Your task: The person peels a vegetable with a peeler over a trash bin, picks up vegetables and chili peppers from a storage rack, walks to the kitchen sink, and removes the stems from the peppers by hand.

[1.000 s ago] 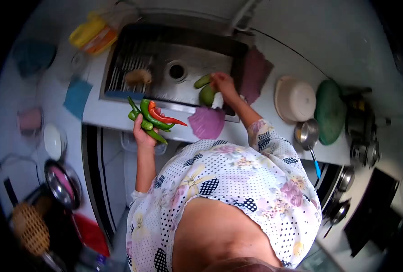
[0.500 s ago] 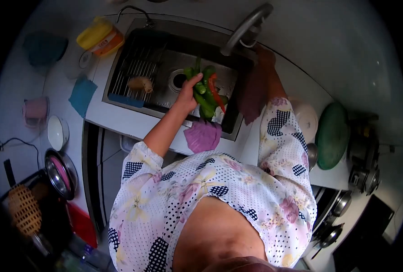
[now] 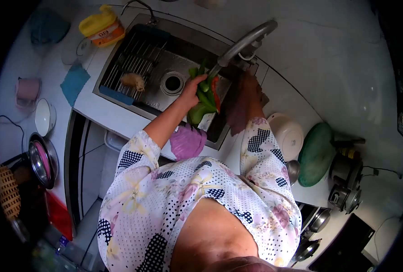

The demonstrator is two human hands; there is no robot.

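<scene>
My left hand (image 3: 192, 91) is closed around a bunch of long green peppers (image 3: 206, 96) and one red pepper (image 3: 216, 93), held over the right part of the steel sink (image 3: 158, 102). Directly above them is the mouth of the curved faucet (image 3: 244, 43); a pale streak beneath it looks like running water. My right hand (image 3: 250, 87) is low beside the faucet base, near a dark cloth (image 3: 237, 113) draped at the sink's right side. Shadow and blur hide its fingers.
A drying rack (image 3: 135, 59) with a brownish root-like piece (image 3: 133, 81) spans the sink's left side. A purple cloth (image 3: 188, 141) hangs over the front edge. A yellow jug (image 3: 102, 26) stands behind left; a pale basin (image 3: 286, 136) and green board (image 3: 317, 154) are at right.
My right hand has come down from beside the faucet toward the dark cloth. The peppers are now beneath the faucet mouth, where a pale streak shows. The whole view has shifted and turned slightly.
</scene>
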